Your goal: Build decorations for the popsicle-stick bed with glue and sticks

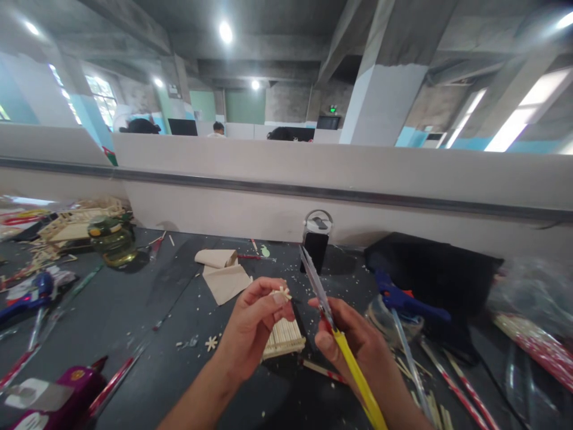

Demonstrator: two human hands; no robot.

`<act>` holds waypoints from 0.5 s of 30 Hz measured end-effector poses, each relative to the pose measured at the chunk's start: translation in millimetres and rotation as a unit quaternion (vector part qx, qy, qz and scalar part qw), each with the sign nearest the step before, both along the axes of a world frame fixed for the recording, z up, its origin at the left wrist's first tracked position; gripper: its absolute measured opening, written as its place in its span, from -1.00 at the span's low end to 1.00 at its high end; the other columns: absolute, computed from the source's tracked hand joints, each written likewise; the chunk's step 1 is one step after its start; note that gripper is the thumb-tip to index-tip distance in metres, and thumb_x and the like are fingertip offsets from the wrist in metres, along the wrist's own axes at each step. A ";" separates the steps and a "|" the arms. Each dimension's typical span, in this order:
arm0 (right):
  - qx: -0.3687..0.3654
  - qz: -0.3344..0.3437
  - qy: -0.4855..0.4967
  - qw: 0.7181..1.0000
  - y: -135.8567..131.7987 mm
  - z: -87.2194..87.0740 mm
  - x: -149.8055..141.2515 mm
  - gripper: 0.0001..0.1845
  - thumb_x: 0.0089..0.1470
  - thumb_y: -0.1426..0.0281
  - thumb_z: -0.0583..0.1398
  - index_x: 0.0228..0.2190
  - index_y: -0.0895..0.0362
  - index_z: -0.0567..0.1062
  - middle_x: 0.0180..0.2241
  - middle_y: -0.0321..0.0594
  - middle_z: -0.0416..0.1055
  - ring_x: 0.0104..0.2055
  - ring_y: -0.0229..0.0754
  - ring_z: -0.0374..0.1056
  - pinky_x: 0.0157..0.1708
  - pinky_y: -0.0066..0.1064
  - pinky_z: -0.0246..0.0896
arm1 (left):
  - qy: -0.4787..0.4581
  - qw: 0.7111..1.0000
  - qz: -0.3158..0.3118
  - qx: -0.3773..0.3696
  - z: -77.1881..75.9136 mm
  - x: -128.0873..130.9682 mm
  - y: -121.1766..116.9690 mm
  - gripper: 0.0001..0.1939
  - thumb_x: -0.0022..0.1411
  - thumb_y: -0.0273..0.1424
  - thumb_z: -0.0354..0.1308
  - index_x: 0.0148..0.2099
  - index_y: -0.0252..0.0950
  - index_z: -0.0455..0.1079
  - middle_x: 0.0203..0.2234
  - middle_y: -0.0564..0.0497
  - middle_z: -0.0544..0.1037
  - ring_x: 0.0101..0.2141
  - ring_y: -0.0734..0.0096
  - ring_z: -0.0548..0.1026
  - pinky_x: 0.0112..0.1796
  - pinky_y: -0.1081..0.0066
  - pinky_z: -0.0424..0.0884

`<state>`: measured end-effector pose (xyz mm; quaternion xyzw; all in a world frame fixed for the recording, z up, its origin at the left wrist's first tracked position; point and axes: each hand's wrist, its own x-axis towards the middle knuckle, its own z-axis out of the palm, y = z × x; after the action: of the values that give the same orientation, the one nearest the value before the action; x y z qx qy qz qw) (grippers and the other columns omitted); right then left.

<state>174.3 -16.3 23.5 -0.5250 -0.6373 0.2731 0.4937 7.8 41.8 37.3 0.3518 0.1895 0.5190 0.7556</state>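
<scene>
My left hand [253, 325] is closed in a pinch on a small star-shaped bundle of short wooden sticks [282, 293], held up in front of me. My right hand [353, 346] is closed round scissors with a yellow and red handle [353, 373]; the grey blades [313, 280] point up and to the left, close to the stick piece. Below and between both hands a flat raft of glued wooden sticks [283, 338] lies on the dark table. Another small wooden star [211, 343] rests on the table left of my left wrist.
A blue glue gun [405, 300], a dark bottle with a clear lid [316, 239], folded sandpaper [224, 275], a bottle of yellowish liquid [113, 240], a wooden stick model [76, 224], red-striped sticks [461, 391] and a purple box [62, 394] lie about. A grey partition wall [313, 191] stands behind.
</scene>
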 end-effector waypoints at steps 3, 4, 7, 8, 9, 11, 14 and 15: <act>0.004 0.005 -0.007 1.000 1.2 -1.0 0.9 -0.64 0.10 0.17 0.21 -0.09 0.06 0.44 -0.46 -0.32 0.40 -0.51 -0.26 0.35 -0.49 -0.51 0.30 | -0.005 1.000 0.001 -0.009 -1.6 -0.1 0.2 -0.95 0.11 -0.49 0.25 -0.32 -0.32 0.44 -0.59 0.12 0.41 -0.53 0.56 0.38 -0.40 0.51 0.32; 0.007 0.006 -0.008 1.000 1.4 -1.1 0.8 -0.64 0.11 0.18 0.20 -0.09 0.06 0.44 -0.45 -0.31 0.41 -0.50 -0.26 0.35 -0.48 -0.51 0.30 | -0.008 1.000 -0.001 -0.012 -2.0 0.0 0.1 -0.95 0.11 -0.49 0.24 -0.32 -0.31 0.44 -0.59 0.12 0.41 -0.52 0.56 0.38 -0.39 0.51 0.33; 0.003 0.013 -0.008 1.000 1.6 -0.5 -0.2 -0.64 0.12 0.17 0.19 -0.09 0.07 0.44 -0.41 -0.27 0.44 -0.47 -0.24 0.37 -0.46 -0.50 0.31 | -0.009 1.000 -0.010 -0.017 -2.5 0.1 -0.2 -0.94 0.11 -0.51 0.23 -0.32 -0.32 0.42 -0.54 0.08 0.46 -0.50 0.54 0.40 -0.39 0.50 0.33; -0.003 0.019 -0.009 1.000 1.7 -0.1 -0.6 -0.63 0.13 0.17 0.19 -0.08 0.07 0.43 -0.39 -0.26 0.45 -0.46 -0.23 0.38 -0.45 -0.50 0.31 | -0.009 1.000 -0.013 -0.019 -2.4 0.2 -0.3 -0.94 0.11 -0.52 0.22 -0.32 -0.32 0.42 -0.52 0.07 0.48 -0.50 0.54 0.40 -0.39 0.50 0.33; -0.009 0.022 -0.012 1.000 1.8 0.3 -0.9 -0.63 0.13 0.16 0.18 -0.07 0.07 0.42 -0.38 -0.25 0.45 -0.44 -0.23 0.39 -0.45 -0.50 0.31 | -0.009 1.000 -0.017 -0.020 -2.2 0.2 -0.3 -0.94 0.11 -0.53 0.22 -0.32 -0.32 0.41 -0.51 0.06 0.49 -0.50 0.54 0.41 -0.39 0.50 0.33; -0.015 0.022 -0.028 0.999 2.1 0.8 -1.2 -0.60 0.12 0.16 0.18 -0.06 0.09 0.41 -0.35 -0.23 0.46 -0.41 -0.21 0.41 -0.44 -0.49 0.32 | -0.012 0.999 -0.026 -0.021 -1.7 0.1 -0.4 -0.94 0.10 -0.54 0.21 -0.33 -0.32 0.40 -0.48 0.04 0.52 -0.50 0.53 0.42 -0.39 0.50 0.33; -0.011 0.014 -0.071 0.997 2.1 -0.2 -1.5 -0.57 0.12 0.15 0.18 -0.04 0.12 0.39 -0.30 -0.19 0.47 -0.36 -0.18 0.43 -0.38 -0.47 0.34 | -0.016 0.999 -0.031 -0.019 -0.4 0.1 -0.8 -0.93 0.09 -0.56 0.19 -0.33 -0.32 0.39 -0.45 0.02 0.54 -0.49 0.51 0.44 -0.36 0.48 0.35; -0.008 0.014 -0.083 0.996 1.9 -1.2 -1.5 -0.57 0.12 0.16 0.17 -0.03 0.13 0.39 -0.30 -0.19 0.47 -0.36 -0.18 0.43 -0.37 -0.46 0.34 | -0.014 0.999 -0.030 -0.018 0.0 0.1 -1.1 -0.93 0.09 -0.56 0.18 -0.33 -0.33 0.39 -0.44 0.01 0.54 -0.49 0.51 0.45 -0.35 0.48 0.35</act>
<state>172.7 -14.4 22.3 -0.5412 -0.6807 0.2406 0.4311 7.8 40.7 37.3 0.3362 0.1774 0.4980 0.7794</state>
